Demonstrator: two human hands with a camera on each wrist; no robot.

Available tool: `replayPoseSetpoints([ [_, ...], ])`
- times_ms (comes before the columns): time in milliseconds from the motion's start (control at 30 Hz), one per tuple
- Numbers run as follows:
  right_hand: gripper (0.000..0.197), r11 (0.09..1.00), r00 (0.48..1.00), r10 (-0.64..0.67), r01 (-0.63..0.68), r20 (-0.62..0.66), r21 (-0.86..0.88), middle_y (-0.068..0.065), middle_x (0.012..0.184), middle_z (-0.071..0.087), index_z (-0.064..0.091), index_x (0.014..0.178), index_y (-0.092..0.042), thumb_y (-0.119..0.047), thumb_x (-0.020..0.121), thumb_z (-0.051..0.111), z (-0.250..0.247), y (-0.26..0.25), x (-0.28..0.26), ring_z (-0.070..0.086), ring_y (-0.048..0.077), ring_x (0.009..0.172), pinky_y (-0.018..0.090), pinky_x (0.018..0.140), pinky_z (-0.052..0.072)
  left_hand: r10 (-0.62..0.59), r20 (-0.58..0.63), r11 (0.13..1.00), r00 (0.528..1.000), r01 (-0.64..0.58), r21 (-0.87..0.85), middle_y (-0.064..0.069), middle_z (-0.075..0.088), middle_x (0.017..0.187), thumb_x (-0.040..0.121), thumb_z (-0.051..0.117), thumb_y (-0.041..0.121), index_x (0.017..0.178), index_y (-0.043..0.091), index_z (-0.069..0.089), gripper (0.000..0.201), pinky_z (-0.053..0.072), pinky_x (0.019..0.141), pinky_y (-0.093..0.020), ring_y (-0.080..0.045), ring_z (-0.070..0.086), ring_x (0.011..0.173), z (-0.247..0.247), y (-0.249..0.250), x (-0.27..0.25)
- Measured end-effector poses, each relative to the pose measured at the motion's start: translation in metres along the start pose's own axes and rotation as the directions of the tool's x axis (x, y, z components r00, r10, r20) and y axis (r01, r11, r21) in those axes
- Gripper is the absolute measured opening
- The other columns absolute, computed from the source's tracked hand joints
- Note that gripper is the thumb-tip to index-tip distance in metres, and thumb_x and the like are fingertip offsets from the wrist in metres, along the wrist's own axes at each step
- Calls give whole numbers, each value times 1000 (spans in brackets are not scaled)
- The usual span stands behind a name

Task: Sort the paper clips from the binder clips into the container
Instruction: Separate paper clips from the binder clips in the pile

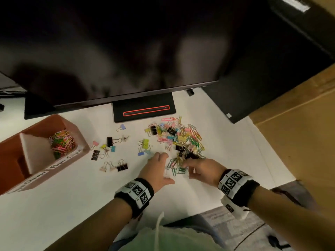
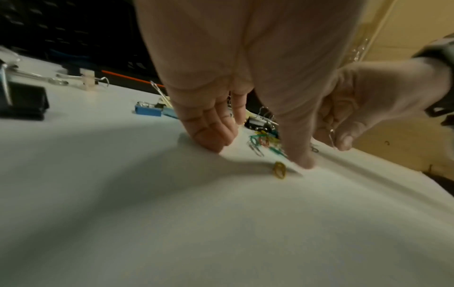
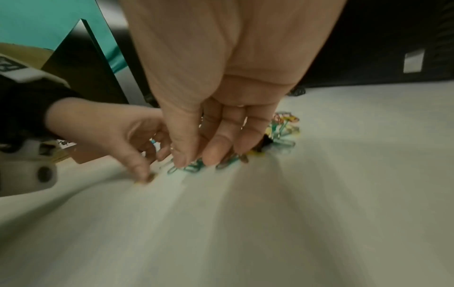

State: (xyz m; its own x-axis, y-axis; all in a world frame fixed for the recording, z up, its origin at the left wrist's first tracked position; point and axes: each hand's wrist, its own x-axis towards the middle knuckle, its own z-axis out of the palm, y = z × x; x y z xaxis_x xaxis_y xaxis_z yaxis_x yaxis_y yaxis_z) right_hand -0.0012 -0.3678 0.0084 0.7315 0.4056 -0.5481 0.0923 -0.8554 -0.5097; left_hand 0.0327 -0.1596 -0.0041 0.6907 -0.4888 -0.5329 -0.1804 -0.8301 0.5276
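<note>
A mixed heap of coloured paper clips and binder clips (image 1: 178, 140) lies on the white desk (image 1: 81, 205). My left hand (image 1: 164, 168) is spread at the heap's near-left edge, straight fingers (image 2: 211, 139) and thumb touching the desk around loose clips, with a gold paper clip (image 2: 280, 170) beside the thumb. My right hand (image 1: 187, 170) reaches into the near edge from the right and pinches a thin silver paper clip (image 2: 331, 138) between thumb and fingers (image 3: 211, 155), just above green paper clips (image 3: 194, 167). The brown container (image 1: 10, 178) stands far left, with sorted paper clips (image 1: 61, 144) in one compartment.
Several binder clips (image 1: 108, 147) lie scattered between the container and the heap. A monitor base (image 1: 144, 110) and a dark screen (image 1: 108, 51) close off the back. A black case (image 1: 253, 91) stands at the right, by the desk's right edge.
</note>
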Motion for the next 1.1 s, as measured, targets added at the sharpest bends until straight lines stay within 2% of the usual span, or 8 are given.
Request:
replayPoseSetpoints([
  [200, 56, 995, 998, 10, -3, -69, 105, -1, 99, 67, 37, 136, -28, -20, 86, 62, 17, 5, 15, 62, 18, 86, 33, 82, 51, -85, -111, 981, 990, 63, -182, -2, 51, 92, 77, 69, 10, 105, 10, 54, 32, 48, 79, -27, -18, 54, 83, 7, -12, 1],
  [333, 58, 993, 983, -38, 58, -178, 106, -2, 95, 68, 41, 136, -28, -18, 84, 65, 9, 12, 28, 60, 18, 89, 33, 87, 49, -131, -156, 983, 979, 108, -149, 1, 53, 79, 80, 69, 19, 88, 12, 56, 16, 45, 69, -27, -17, 53, 74, 8, -18, -3],
  [433, 55, 996, 979, -91, 94, -183, 8, -3, 95, 68, 42, 135, -33, -22, 86, 62, 7, 17, 31, 57, 20, 97, 35, 92, 44, -90, -183, 996, 979, 85, -36, 1, 48, 80, 85, 63, 23, 78, 12, 55, 16, 40, 68, -27, -17, 48, 75, 13, -20, -6],
  [533, 51, 995, 981, -99, 94, -166, -38, -3, 100, 67, 45, 133, -36, -25, 86, 62, 7, 15, 33, 55, 21, 103, 37, 96, 40, -76, -226, 997, 971, 74, -14, 4, 44, 88, 89, 57, 17, 86, 10, 60, 9, 33, 71, -19, -12, 45, 80, 18, -22, -9],
  [767, 17, 998, 963, -64, 61, -263, -23, 4, 99, 62, 68, 97, -20, -29, 84, 64, 11, 11, 35, 53, 26, 99, 41, 87, 47, 10, -144, 999, 990, -17, -48, 3, 52, 85, 88, 58, 22, 91, 13, 56, 10, 40, 74, -25, -15, 48, 84, 8, -18, -7],
  [900, 13, 995, 945, -92, 99, -315, 7, 10, 100, 59, 71, 89, -13, -20, 78, 71, 16, 15, 32, 56, 32, 97, 45, 82, 51, 126, -266, 991, 956, -132, -6, -1, 58, 83, 82, 65, 25, 84, 13, 61, 13, 41, 76, -30, -16, 46, 83, 9, 1, 4],
  [1033, 24, 986, 934, -134, 159, -331, 49, 6, 107, 55, 63, 99, -15, -23, 78, 71, 14, 20, 20, 56, 25, 97, 42, 81, 52, 128, -362, 991, 923, -131, 17, 0, 52, 90, 72, 75, 30, 74, 14, 62, 20, 48, 76, -37, -17, 43, 86, 18, 10, 10],
  [1100, 48, 987, 957, -150, 161, -249, 27, 5, 118, 51, 54, 118, -16, -30, 75, 73, 14, 19, 15, 54, 23, 105, 39, 87, 51, 82, -352, 996, 932, -84, 9, 1, 49, 100, 62, 78, 45, 88, 18, 59, 43, 48, 79, -36, -17, 45, 91, 24, 12, 7],
])
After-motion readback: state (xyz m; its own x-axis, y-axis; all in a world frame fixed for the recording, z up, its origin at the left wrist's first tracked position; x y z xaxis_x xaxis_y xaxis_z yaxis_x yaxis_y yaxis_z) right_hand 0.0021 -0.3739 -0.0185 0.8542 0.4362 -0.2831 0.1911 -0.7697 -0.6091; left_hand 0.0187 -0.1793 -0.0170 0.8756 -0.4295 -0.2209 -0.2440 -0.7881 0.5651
